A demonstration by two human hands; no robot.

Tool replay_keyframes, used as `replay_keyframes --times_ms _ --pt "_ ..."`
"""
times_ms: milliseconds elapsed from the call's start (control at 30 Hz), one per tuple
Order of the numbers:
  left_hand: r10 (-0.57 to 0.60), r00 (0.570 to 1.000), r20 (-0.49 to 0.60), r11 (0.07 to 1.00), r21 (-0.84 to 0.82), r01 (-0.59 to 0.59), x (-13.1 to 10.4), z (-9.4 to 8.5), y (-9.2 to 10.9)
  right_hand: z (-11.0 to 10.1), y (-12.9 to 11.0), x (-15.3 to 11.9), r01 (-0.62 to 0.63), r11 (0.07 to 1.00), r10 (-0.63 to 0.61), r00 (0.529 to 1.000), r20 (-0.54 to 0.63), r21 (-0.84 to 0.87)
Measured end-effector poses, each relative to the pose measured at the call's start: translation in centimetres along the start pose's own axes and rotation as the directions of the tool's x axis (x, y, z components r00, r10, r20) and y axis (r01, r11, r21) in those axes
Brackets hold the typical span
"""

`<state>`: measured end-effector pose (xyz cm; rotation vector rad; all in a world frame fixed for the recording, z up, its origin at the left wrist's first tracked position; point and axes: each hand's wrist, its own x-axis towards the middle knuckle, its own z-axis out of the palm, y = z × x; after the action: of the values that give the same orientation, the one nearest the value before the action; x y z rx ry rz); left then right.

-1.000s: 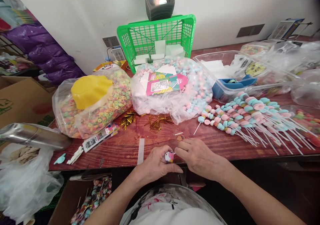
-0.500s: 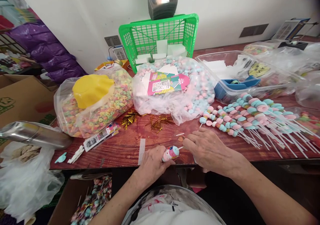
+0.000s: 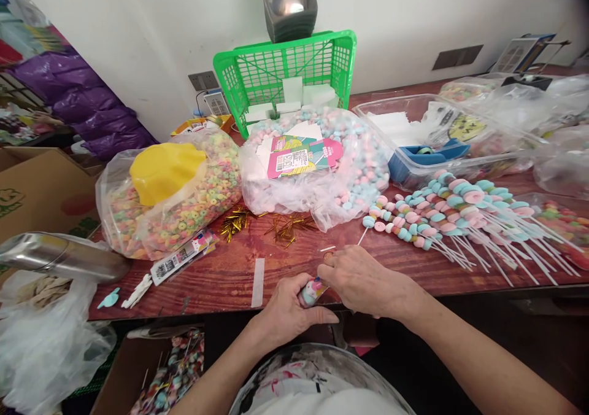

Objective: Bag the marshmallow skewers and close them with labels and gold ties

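My left hand (image 3: 294,310) is curled around a short candy piece in a printed, pastel wrapper (image 3: 311,292), its thumb stretched out below. Against the wrapper's upper right end, the bent fingers of my right hand (image 3: 363,280) are closed. A thin white stick (image 3: 362,237) sticks out above the right hand; the hand covers its lower part, and what the fingertips pinch is hidden. To the right lies a pile of marshmallow skewers (image 3: 442,209) in pink and blue. A strip of clear tape (image 3: 258,283) is stuck to the table left of my hands.
Behind are a bag of ring candies (image 3: 216,188), a bag of marshmallows (image 3: 285,194), a green basket (image 3: 285,46) and a clear bin (image 3: 460,163). A steel flask (image 3: 69,258) lies left. Gold tinsel (image 3: 288,228) rests mid-table. A box of skewers (image 3: 177,366) stands below.
My right hand has moved left onto the end of the wrapped candy, closing the gap where a white stick showed. The candy has tilted, and my left thumb has straightened.
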<state>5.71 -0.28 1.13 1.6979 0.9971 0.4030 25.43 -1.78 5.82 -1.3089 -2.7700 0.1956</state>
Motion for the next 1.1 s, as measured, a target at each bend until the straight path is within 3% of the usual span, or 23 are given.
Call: replay_keyframes --times_ms 133,300,367,433,467,500,533,567,633,733,833,1000,1100 --pt "-0.131 0.989 0.074 0.886 -0.439 0.151 -0.1 -0.7 0.4 0.0 1.0 0.6 -0.010 0.996 0.020 0.994 -0.105 0.088" --pt "-0.177 0.978 -0.109 0.802 -0.592 0.079 0.8 -0.6 0.6 0.6 0.7 2.1 0.048 0.972 0.032 0.943 -0.330 0.230" --pt "-0.183 0.959 -0.217 0.779 -0.627 0.006 1.1 -0.6 0.5 1.4 0.1 2.7 0.047 0.931 0.150 0.856 -0.495 0.362" --pt "-0.189 0.932 -0.311 0.769 -0.637 -0.057 1.2 -0.8 0.4 2.7 -0.8 3.1 0.045 0.811 0.406 0.674 -0.617 0.583" --pt "-0.178 0.916 -0.359 0.782 -0.616 -0.089 1.2 -0.9 0.4 3.4 -1.4 3.2 0.062 0.716 0.543 0.576 -0.611 0.695" --pt "-0.146 0.901 -0.407 0.811 -0.572 -0.127 1.2 -1.0 0.4 4.1 -2.0 3.3 0.075 0.637 0.623 0.536 -0.570 0.767" --pt "-0.094 0.886 -0.453 0.845 -0.507 -0.170 1.2 -1.1 0.3 4.8 -2.6 3.4 0.072 0.592 0.646 0.553 -0.526 0.803" --pt "-0.032 0.873 -0.486 0.875 -0.436 -0.211 1.2 -1.2 0.2 5.4 -3.2 3.6 0.064 0.578 0.624 0.608 -0.491 0.814" --pt "0.063 0.864 -0.500 0.905 -0.337 -0.262 1.0 -1.1 0.0 6.2 -4.1 4.0 0.077 0.576 0.607 0.626 -0.489 0.814" --pt "0.038 0.911 -0.410 0.876 -0.425 -0.227 0.7 -0.6 -0.5 6.3 -4.4 4.7 0.149 0.587 0.607 0.569 -0.555 0.796" --pt "0.029 0.954 -0.300 0.814 -0.546 -0.196 0.5 -0.3 -1.1 6.1 -4.2 5.4 0.186 0.641 0.553 0.561 -0.616 0.744" --pt "0.068 0.953 -0.294 0.806 -0.547 -0.226 -0.1 -0.4 -1.0 7.0 -4.8 6.0 0.201 0.731 0.527 0.441 -0.726 0.652" --pt "0.095 0.972 -0.216 0.800 -0.564 -0.204 -0.4 -0.7 -0.9 7.5 -4.9 5.9 0.198 0.779 0.476 0.430 -0.767 0.594"
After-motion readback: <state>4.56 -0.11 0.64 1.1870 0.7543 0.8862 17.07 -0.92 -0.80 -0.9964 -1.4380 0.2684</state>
